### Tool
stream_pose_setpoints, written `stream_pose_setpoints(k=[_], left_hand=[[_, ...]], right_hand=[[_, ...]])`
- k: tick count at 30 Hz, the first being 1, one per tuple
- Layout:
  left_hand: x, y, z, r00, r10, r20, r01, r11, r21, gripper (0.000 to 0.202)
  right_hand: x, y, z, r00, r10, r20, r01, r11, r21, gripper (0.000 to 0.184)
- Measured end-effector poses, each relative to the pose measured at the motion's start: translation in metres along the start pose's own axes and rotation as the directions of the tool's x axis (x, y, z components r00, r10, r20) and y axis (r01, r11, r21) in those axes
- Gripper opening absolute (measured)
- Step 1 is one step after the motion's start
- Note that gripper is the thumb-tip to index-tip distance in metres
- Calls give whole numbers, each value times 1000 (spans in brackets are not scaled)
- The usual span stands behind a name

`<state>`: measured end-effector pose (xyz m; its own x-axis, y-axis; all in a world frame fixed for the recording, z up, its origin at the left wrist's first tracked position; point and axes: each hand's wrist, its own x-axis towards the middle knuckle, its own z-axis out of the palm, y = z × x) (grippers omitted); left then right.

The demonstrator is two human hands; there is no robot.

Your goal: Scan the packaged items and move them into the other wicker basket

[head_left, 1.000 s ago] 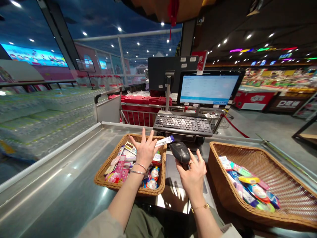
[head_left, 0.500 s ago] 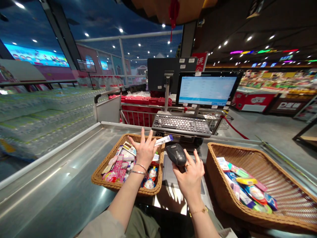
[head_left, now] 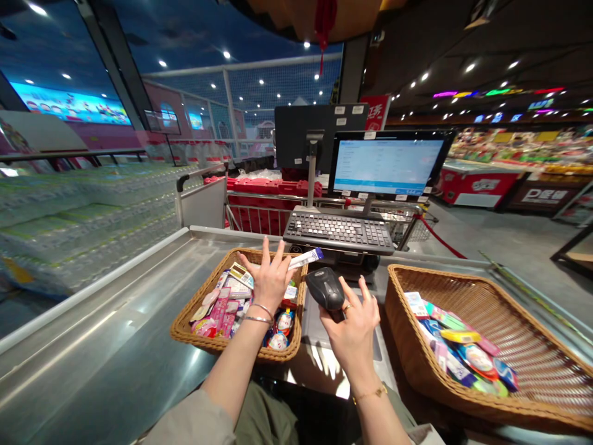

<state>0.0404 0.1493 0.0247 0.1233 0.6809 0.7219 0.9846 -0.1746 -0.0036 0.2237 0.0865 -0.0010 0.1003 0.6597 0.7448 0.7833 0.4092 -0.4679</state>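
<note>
My left hand (head_left: 270,281) hovers over the left wicker basket (head_left: 231,355) and grips a slim white packet with a blue end (head_left: 306,258), which sticks out to the right. Some of its fingers are spread; those on the packet are partly hidden. In my right hand (head_left: 354,327) is a black barcode scanner (head_left: 325,288), its head pointing up and left toward the packet. The scanner's handle is mostly covered by the hand. Below my left hand the basket holds pink packages (head_left: 225,312) and round egg-shaped toys (head_left: 279,340).
A larger wicker basket (head_left: 491,284) on the right holds a pile of colourful packets (head_left: 463,355). Behind my hands stand a keyboard (head_left: 338,230) and a lit screen (head_left: 386,164). The metal counter (head_left: 106,352) stretches left, with a shopping cart (head_left: 259,213) beyond it.
The scanner and my right hand have shifted slightly left, toward the packet. My left hand keeps its hold on the packet, almost unmoved.
</note>
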Motion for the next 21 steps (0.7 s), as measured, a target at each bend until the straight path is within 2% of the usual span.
stream_pose_setpoints(k=[17,21], left_hand=[[0,-2,3,1000,-5,-12,4,999,-33,25],[1,-2,1,1000,0,-6,0,1000,-26,25]], right_hand=[[-1,0,-1,998,2,59,-2,1000,5,14],[0,1,-4,999,-4,39,5,1000,-6,14]])
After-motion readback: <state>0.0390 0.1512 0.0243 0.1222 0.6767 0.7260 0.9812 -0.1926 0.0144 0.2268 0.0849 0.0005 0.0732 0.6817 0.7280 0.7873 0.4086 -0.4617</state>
